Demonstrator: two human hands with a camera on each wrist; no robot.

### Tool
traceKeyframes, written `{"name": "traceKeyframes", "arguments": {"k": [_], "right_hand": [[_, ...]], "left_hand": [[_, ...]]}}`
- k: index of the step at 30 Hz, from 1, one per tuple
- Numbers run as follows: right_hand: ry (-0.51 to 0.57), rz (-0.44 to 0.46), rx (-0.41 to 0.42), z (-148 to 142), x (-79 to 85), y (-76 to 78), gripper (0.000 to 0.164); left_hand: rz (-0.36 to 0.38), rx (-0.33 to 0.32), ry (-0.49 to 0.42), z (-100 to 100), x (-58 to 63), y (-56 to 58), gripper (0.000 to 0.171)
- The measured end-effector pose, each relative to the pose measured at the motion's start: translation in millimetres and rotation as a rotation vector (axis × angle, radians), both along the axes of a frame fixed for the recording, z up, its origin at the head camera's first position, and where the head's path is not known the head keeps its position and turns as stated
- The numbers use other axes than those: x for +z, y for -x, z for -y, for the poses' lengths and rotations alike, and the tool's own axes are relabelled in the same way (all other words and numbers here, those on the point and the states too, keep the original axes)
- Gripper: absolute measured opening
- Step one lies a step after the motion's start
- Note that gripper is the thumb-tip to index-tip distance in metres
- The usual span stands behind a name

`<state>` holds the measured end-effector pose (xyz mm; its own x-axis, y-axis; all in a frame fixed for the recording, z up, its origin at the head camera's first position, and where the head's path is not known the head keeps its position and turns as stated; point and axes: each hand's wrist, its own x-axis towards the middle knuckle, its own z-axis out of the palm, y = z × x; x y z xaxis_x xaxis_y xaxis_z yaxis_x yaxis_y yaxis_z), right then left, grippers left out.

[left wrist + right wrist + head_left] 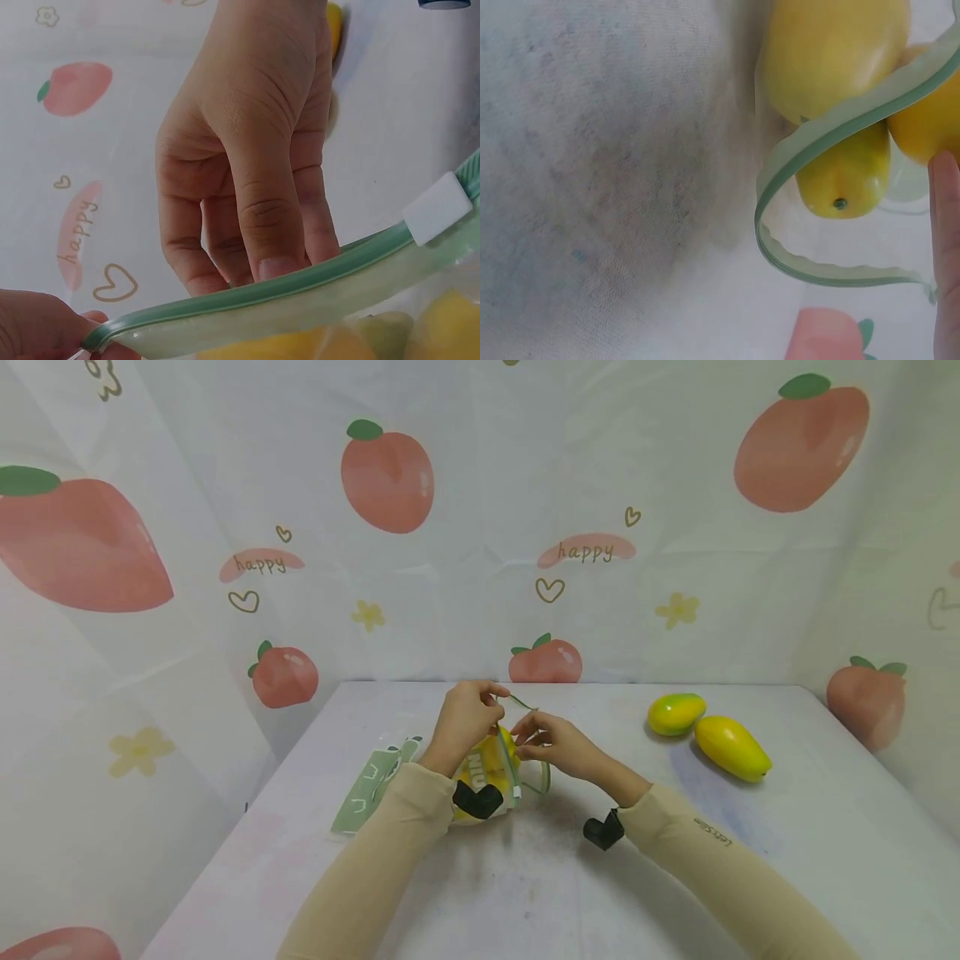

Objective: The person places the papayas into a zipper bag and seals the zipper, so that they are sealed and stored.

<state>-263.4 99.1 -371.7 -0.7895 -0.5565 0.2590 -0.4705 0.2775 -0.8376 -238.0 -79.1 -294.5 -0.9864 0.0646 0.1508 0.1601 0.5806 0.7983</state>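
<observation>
A clear zip bag (pixel 474 781) with a green rim (pixel 300 283) and a white slider (pixel 439 208) stands in the middle of the table, with several yellow fruits in it. My left hand (pixel 468 720) pinches the rim at its far end. At the bag's mouth is my right hand (pixel 558 745), its fingers pointing down inside the opening. In the right wrist view, one straight finger (pixel 946 232) touches a yellow fruit (pixel 930 124). Below the rim show a greenish-yellow fruit (pixel 847 176) and a larger pale yellow one (pixel 832 56). The rim hides the right fingertips in the left wrist view.
A flat green-and-clear bag (pixel 363 802) lies left of the standing bag, partly behind my left forearm. On the right side of the table (pixel 525 893) lie a yellow-green mango-like fruit (pixel 675 715) and a longer yellow one (pixel 731 748). A fruit-printed cloth (pixel 480 585) hangs behind.
</observation>
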Motion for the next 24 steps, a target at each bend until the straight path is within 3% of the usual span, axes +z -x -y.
{"name": "traceKeyframes", "arguments": {"k": [5,24], "right_hand": [[0.023,0.033,0.023,-2.9,1.0,-1.8,0.022],[0.021,0.019,0.033,-7.3,-4.1,-0.7,0.026]], "left_hand": [[0.003,-0.001,-0.020,-0.3,0.4,-0.8,0.028],[0.003,-0.005,-0.026,-0.9,-3.4,1.0,0.028]]}}
